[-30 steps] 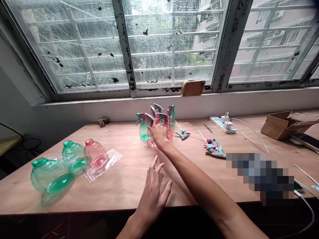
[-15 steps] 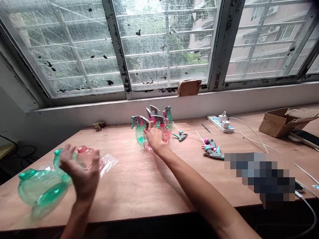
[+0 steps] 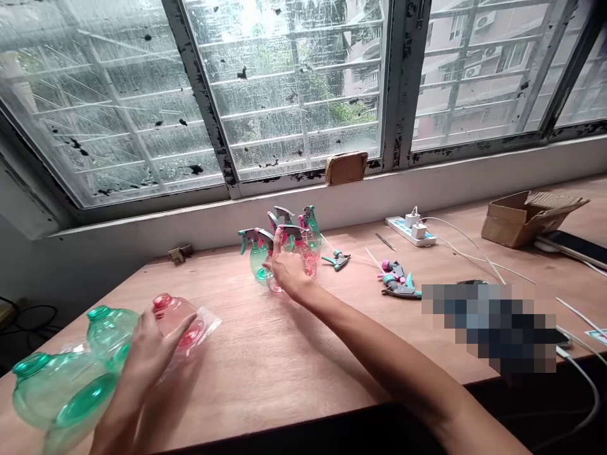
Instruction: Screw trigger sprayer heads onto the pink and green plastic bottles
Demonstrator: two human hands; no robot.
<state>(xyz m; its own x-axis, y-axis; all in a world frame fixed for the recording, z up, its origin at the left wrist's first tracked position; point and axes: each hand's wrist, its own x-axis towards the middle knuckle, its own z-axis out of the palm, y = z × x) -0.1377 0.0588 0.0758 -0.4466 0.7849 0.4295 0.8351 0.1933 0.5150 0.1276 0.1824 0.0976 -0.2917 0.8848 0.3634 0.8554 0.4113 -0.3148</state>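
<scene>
My left hand (image 3: 145, 357) curls round the base of a pink bottle without a head (image 3: 173, 311), which lies on a clear plastic bag (image 3: 208, 322) at the table's left. Thumb and fingers sit on either side of it. Beside it lie two green headless bottles (image 3: 107, 328) (image 3: 47, 385). My right arm stretches to the far middle of the wooden table (image 3: 284, 360), where the right hand (image 3: 287, 270) grips a pink spray bottle (image 3: 277, 285) at the front of a standing cluster of several spray bottles (image 3: 303, 234).
Loose spray heads (image 3: 398, 281) and one more (image 3: 336, 259) lie right of the cluster. A power strip (image 3: 410, 230) with cables, a cardboard box (image 3: 521, 218) and a phone (image 3: 569, 243) sit at the far right. A small brown block (image 3: 346, 167) rests on the window sill.
My left hand has swung from the table's middle to the left and closed round the pink headless bottle. The right hand has stayed on the spray bottle. The camera has turned left.
</scene>
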